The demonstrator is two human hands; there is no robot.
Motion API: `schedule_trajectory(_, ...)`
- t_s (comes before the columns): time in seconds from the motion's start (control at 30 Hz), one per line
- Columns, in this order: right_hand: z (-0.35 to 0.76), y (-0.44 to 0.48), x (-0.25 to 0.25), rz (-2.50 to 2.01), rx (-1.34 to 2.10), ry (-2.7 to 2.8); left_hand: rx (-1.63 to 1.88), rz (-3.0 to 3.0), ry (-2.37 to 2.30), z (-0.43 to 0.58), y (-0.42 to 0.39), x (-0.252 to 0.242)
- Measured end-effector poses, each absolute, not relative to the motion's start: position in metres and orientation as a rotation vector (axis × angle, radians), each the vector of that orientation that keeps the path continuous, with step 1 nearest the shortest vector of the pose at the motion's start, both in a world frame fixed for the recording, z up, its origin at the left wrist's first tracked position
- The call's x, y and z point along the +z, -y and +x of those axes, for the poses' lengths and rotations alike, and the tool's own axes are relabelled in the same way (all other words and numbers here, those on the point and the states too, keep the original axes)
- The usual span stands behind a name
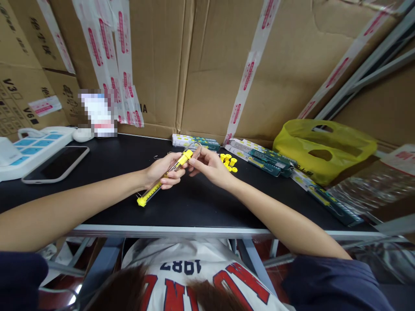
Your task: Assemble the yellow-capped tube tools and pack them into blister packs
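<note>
A clear tubular spring scale with yellow ends and a yellow inner scale lies slantwise, its lower end towards me. My left hand is closed around the tube below the upper yellow cap. At that upper end, my right hand pinches a curved metal hook; its fingertips partly hide where hook and cap meet. Several loose yellow caps lie on the black table just right of my right hand. Behind my left hand a thin metal hook shows on the table.
Green-and-white packets lie at the right, with another packet nearer me and more at the back. A yellow plastic bag stands back right. Phone and power strip are left. Cardboard walls the back.
</note>
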State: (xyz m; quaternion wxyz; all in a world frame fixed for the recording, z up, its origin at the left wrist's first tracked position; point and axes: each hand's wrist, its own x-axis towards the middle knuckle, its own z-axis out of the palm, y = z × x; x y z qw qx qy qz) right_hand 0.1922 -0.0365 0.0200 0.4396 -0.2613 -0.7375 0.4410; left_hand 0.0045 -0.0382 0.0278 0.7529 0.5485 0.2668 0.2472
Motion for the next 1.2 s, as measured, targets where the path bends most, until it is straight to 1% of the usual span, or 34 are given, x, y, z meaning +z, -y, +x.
schedule_trajectory(0.33, 0.192, 0.037, 0.018, -0.593, 0.986, 1.867, 0.367, 1.054, -0.495, -0.002, 0.034, 0.028)
schedule_trajectory(0.5, 0.190, 0.037, 0.018, -0.600, 1.132, 1.861, 0.280, 1.041, -0.483, -0.004, 0.037, 0.031)
schedule_trajectory(0.6, 0.192, 0.035, 0.019, -0.619, 1.176, 1.872, 0.311, 1.139, -0.507, -0.002, 0.040, 0.033)
schedule_trajectory(0.67, 0.196, 0.031, 0.021, -0.646, 1.170, 1.856, 0.399, 1.249, -0.543, 0.000, 0.042, 0.034)
schedule_trajectory(0.73, 0.202, 0.027, 0.024, -0.660, 1.053, 1.812, 0.527, 1.388, -0.585, 0.002, 0.043, 0.033)
schedule_trajectory(0.8, 0.209, 0.025, 0.029, -0.665, 0.801, 1.817, 0.667, 1.562, -0.651, 0.003, 0.042, 0.031)
schedule_trajectory(0.9, 0.215, 0.026, 0.036, -0.648, 0.401, 1.999, 0.818, 1.856, -0.793, 0.001, 0.039, 0.027)
schedule_trajectory(0.97, 0.215, 0.028, 0.037, -0.627, 0.268, 2.133, 0.849, 2.039, -0.869, -0.001, 0.037, 0.026)
schedule_trajectory(1.03, 0.214, 0.029, 0.036, -0.626, 0.251, 2.206, 0.849, 2.197, -0.914, -0.004, 0.034, 0.025)
schedule_trajectory(1.2, 0.211, 0.023, 0.024, -0.652, 0.404, 2.201, 0.819, 2.540, -1.046, -0.007, 0.030, 0.021)
